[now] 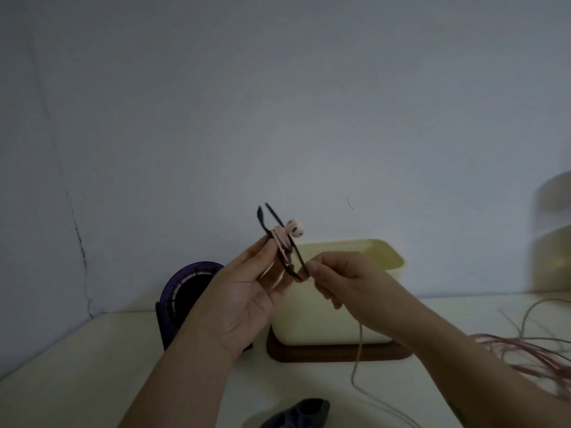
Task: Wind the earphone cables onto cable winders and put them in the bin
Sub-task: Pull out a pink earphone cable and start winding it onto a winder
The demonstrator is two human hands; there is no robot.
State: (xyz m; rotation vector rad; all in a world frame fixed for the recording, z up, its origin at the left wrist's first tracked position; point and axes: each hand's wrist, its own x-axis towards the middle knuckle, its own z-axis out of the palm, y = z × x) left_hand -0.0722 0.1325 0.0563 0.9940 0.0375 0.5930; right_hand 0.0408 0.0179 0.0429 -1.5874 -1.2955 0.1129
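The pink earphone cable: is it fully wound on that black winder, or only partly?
Only partly. A few turns of cable wrap the winder in the left hand; the rest trails from the right hand onto the table.

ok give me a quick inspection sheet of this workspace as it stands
surface: pale table
job's things: black cable winder with pink earbuds and a few turns wound on; cream bin on a wooden tray
clutter: purple round object left of bin; dark object at near edge
grips: left hand holds the winder; right hand pinches the cable beside it
cables: held cable hangs down to the table; loose pink cables lie at right
surroundings: wall with a crack at left; blurred pale object at right
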